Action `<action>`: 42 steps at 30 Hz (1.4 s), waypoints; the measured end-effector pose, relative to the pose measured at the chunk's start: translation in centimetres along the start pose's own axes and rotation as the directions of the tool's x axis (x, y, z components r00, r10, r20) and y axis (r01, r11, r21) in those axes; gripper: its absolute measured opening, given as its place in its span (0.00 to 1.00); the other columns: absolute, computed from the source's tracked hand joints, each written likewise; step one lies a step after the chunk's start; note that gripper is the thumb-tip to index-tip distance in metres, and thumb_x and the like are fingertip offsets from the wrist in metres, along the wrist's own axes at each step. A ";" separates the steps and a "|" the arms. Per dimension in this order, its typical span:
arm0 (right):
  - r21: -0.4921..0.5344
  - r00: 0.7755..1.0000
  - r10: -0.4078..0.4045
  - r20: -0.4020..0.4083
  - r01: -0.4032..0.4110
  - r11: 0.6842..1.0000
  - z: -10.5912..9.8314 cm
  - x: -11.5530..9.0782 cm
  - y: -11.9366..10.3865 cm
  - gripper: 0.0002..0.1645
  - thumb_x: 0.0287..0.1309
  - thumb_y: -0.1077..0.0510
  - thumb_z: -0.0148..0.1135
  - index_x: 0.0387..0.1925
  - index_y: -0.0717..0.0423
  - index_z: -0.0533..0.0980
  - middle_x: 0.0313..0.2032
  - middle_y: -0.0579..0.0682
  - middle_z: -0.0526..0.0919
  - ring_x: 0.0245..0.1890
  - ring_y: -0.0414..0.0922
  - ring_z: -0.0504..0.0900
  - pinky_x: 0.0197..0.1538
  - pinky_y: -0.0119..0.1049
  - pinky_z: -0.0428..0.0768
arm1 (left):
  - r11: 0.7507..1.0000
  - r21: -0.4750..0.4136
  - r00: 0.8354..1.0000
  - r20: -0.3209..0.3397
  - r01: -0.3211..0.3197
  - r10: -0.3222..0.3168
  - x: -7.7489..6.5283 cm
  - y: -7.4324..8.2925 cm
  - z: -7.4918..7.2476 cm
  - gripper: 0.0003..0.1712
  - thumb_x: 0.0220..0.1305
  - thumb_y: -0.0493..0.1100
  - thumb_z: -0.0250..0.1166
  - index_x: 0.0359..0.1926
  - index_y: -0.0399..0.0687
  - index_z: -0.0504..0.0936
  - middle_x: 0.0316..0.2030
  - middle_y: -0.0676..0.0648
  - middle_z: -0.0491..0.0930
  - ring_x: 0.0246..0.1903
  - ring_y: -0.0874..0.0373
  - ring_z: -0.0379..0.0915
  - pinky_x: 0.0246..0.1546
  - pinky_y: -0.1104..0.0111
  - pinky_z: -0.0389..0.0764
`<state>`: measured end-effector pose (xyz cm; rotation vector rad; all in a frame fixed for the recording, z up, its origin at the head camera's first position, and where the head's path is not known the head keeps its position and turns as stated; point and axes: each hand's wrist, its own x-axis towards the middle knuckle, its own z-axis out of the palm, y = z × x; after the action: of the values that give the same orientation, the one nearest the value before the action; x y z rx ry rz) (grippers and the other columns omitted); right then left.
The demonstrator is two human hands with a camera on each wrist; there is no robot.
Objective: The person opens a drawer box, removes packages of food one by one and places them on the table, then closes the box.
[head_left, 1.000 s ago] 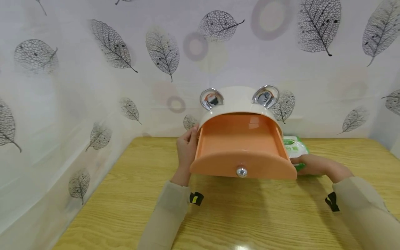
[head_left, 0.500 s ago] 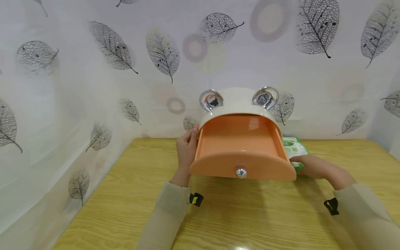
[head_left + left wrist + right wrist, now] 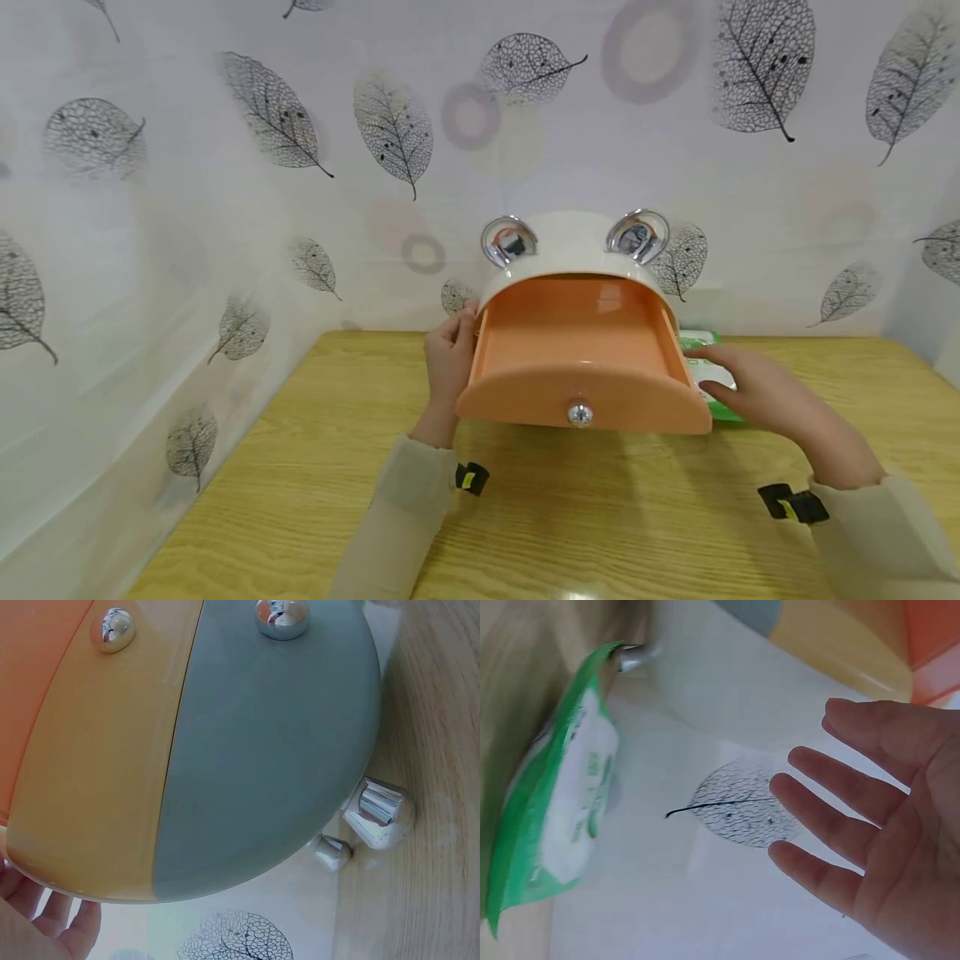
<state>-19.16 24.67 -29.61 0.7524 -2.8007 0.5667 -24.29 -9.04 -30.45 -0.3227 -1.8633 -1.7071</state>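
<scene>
A rounded small cabinet (image 3: 573,237) with a white shell stands on the table; its top orange drawer (image 3: 577,333) is pulled out and holds nothing. Below, the left wrist view has a yellow drawer (image 3: 97,765) and a grey-blue drawer (image 3: 262,742), both closed. My left hand (image 3: 447,358) rests against the cabinet's left side, its fingers slightly bent along the shell. To the right, my right hand (image 3: 765,396) is spread with nothing in it. A green and white soft packet (image 3: 722,387) lies beneath it, partly hidden; in the right wrist view the fingers are apart from it.
Chrome round ornaments (image 3: 637,236) stick up from the cabinet top, and a chrome knob (image 3: 580,414) juts from the orange drawer. Shiny feet (image 3: 379,814) lift the cabinet off the wooden table (image 3: 555,517). A leaf-patterned curtain (image 3: 360,250) hangs close behind.
My right hand has let go of the green and white packet and risen off it, its fingers spreading. My left hand, the cabinet and the pulled-out drawer have stayed put.
</scene>
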 end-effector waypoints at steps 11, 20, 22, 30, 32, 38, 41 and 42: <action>-0.009 0.982 -0.044 -0.185 0.043 0.999 -1.5 -0.1 -2.3 0.25 0.47 0.68 0.62 0.50 0.66 0.70 0.47 0.64 0.73 0.47 0.62 0.69 0.42 0.56 0.69 | 1.000 -0.002 1.000 -0.001 -0.003 0.003 0.0 0.1 0.0 0.15 0.64 0.41 0.53 0.44 0.33 0.78 0.41 0.40 0.78 0.36 0.54 0.77 0.30 0.76 0.76; -0.041 0.903 -0.100 -0.418 0.091 0.995 -3.2 -0.3 -5.8 0.25 0.43 0.68 0.66 0.47 0.62 0.73 0.44 0.57 0.76 0.45 0.54 0.72 0.41 0.33 0.69 | 1.000 0.028 1.000 -0.012 -0.010 0.010 0.0 -0.2 0.0 0.16 0.64 0.42 0.53 0.44 0.35 0.79 0.41 0.41 0.79 0.27 0.60 0.75 0.26 0.77 0.74; -0.057 0.872 -0.108 -0.478 0.092 0.994 -3.5 -0.5 -6.8 0.25 0.41 0.69 0.66 0.47 0.61 0.74 0.44 0.55 0.77 0.42 0.48 0.73 0.36 0.26 0.66 | 1.000 0.027 1.000 -0.009 -0.011 0.012 0.1 -0.3 0.0 0.16 0.64 0.42 0.53 0.44 0.35 0.79 0.41 0.41 0.79 0.25 0.62 0.74 0.25 0.77 0.74; -0.095 0.721 -0.234 -0.652 0.228 0.969 -3.9 -1.0 -9.9 0.26 0.54 0.46 0.57 0.43 0.64 0.76 0.38 0.56 0.79 0.42 0.33 0.71 0.45 0.17 0.63 | 0.999 -0.012 0.999 -0.005 0.034 -0.034 0.2 -0.2 0.1 0.16 0.63 0.43 0.54 0.44 0.36 0.79 0.40 0.41 0.79 0.25 0.61 0.75 0.26 0.77 0.75; -0.119 0.675 -0.275 -0.685 0.268 0.956 -3.7 -1.0 -10.3 0.32 0.55 0.39 0.51 0.43 0.64 0.76 0.37 0.57 0.80 0.39 0.37 0.73 0.46 0.18 0.64 | 0.999 -0.018 0.999 -0.005 0.034 -0.035 0.2 0.0 0.0 0.15 0.63 0.42 0.54 0.44 0.35 0.79 0.41 0.41 0.79 0.30 0.57 0.76 0.28 0.77 0.75; -0.159 0.548 -0.356 -0.757 0.373 0.914 -2.2 -0.9 -11.4 0.25 0.51 0.44 0.59 0.39 0.63 0.79 0.34 0.54 0.81 0.35 0.44 0.77 0.45 0.21 0.68 | 0.999 -0.004 0.999 0.000 0.041 -0.041 -0.3 2.2 -0.1 0.14 0.63 0.36 0.53 0.44 0.30 0.77 0.42 0.38 0.77 0.35 0.48 0.76 0.31 0.77 0.75; -0.165 0.537 -0.396 -0.745 0.427 0.889 -1.5 -1.0 -12.1 0.22 0.51 0.46 0.60 0.35 0.62 0.80 0.33 0.53 0.81 0.34 0.46 0.77 0.44 0.22 0.70 | 0.999 0.004 0.999 0.003 0.042 -0.042 -0.6 3.0 -0.1 0.14 0.63 0.35 0.52 0.44 0.28 0.76 0.42 0.37 0.77 0.38 0.48 0.75 0.34 0.75 0.75; -0.165 0.543 -0.412 -0.732 0.445 0.880 -1.3 -1.0 -12.3 0.22 0.52 0.46 0.59 0.35 0.62 0.80 0.33 0.53 0.80 0.33 0.46 0.77 0.44 0.23 0.70 | 0.999 0.003 0.999 0.004 0.042 -0.042 -0.6 3.1 -0.1 0.14 0.63 0.35 0.52 0.44 0.28 0.76 0.42 0.37 0.76 0.40 0.49 0.75 0.35 0.74 0.75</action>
<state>-11.86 15.82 -24.82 0.9054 -1.7444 0.6449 -22.07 -8.53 -28.20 -0.2884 -1.8880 -1.7322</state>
